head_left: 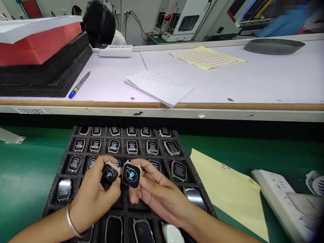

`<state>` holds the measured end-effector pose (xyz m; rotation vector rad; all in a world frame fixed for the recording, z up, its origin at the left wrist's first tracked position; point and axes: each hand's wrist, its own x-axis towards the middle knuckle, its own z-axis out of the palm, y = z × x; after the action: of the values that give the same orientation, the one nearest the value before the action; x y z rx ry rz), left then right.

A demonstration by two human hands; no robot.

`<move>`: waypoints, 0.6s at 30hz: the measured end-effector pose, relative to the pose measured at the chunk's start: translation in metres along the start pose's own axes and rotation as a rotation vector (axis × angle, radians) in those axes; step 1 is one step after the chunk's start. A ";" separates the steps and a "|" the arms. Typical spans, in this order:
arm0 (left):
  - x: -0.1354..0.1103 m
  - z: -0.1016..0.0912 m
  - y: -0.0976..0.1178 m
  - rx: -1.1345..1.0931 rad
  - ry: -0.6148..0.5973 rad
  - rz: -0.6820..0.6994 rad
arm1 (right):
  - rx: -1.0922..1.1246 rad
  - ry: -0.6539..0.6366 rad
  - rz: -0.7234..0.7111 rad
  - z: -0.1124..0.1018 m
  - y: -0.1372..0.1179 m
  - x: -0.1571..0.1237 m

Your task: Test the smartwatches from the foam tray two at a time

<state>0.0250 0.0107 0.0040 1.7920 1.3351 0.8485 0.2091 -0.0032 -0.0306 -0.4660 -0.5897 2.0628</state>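
My left hand (pixel 97 190) is closed on a smartwatch case (pixel 110 173), its lit dark screen tilted to the side. Close beside it, my right hand (pixel 162 189) grips a second smartwatch case (pixel 131 174) between thumb and fingers, a clock-like dial glowing on its screen. Neither watch has a strap. Both are held above a black foam tray (pixel 101 203) with rows of square pockets. Several more watches sit in those pockets, many showing lines of white text, such as one watch (pixel 179 170) at the right. My hands and forearms hide part of the tray.
A yellow sheet (pixel 225 192) and a white power strip (pixel 280 202) lie right of the tray on the green mat (pixel 27 172). On the raised shelf are papers (pixel 162 86), a pen (pixel 79 85), a sticker sheet (pixel 207 58), a grey dish (pixel 274 46) and stacked foam (pixel 43 72). People are beyond.
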 end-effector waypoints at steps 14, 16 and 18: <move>0.002 0.000 0.001 -0.075 -0.050 -0.078 | -0.024 -0.007 0.018 -0.001 0.001 0.001; 0.003 0.000 0.001 -0.092 -0.060 -0.094 | -0.027 -0.012 0.017 0.000 0.001 0.001; 0.004 0.000 0.001 -0.107 -0.068 -0.103 | -0.025 -0.013 0.015 0.001 0.000 0.001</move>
<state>0.0265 0.0139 0.0050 1.6410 1.3025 0.7811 0.2082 -0.0025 -0.0301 -0.4731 -0.6216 2.0763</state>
